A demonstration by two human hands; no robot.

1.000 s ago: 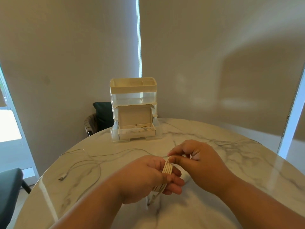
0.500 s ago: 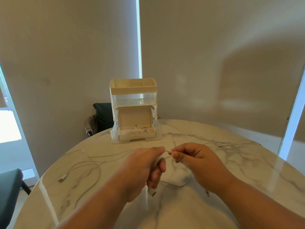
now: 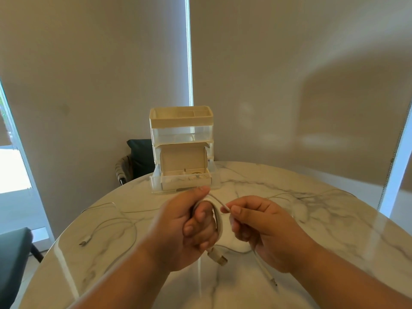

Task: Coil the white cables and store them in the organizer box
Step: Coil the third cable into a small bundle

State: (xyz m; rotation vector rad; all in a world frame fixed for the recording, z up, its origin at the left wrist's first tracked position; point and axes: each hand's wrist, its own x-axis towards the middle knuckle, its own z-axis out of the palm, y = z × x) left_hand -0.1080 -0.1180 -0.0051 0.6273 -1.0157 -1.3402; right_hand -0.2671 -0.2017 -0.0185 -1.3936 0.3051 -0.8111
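Since a second ago the left hand [image 3: 178, 228] has rolled over and closed its fist round the coil [image 3: 219, 221]. A loose cable [image 3: 84, 242] lies far left on the table [image 3: 334, 219]. The coil's plug [image 3: 219, 259] pokes out below the fist. Behind stands the box [image 3: 181, 121], its bottom drawer [image 3: 186, 183] open. The right hand [image 3: 267, 228] pinches the cable end [image 3: 224, 207].

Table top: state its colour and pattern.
The table top is white marble with grey veins, glossy; the head view shows it.
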